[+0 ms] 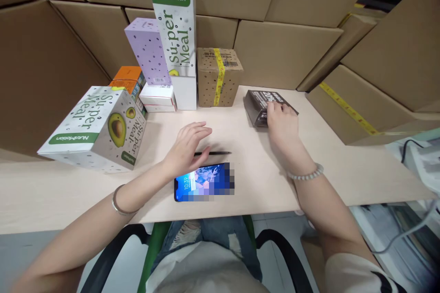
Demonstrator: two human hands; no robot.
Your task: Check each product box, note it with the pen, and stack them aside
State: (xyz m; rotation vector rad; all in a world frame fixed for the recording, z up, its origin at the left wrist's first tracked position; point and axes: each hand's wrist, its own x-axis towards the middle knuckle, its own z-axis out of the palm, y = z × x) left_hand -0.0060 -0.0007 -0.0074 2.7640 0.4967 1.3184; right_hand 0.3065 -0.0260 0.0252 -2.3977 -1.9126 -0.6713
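My left hand (188, 149) is open over the table, its fingers loosely stretched to the right. Below it lies a thin dark pen (220, 152), partly hidden by the hand. Closer to me is a phone (206, 176) with a lit blue screen showing 10:39, its right end pixelated. My right hand (283, 123) is on a small black box (256, 105) with white print, at the back right of the table. Its fingers bend over the box's top and front edge; the thumb is hard to make out.
At the left lies a white Su-per Meal carton (92, 123), with an orange box (128, 78) behind it. A tall white carton (178, 32), a purple box (149, 52), a flat white box (157, 98) and a taped brown box (206, 78) stand at the back. Cardboard boxes (285, 50) wall the table.
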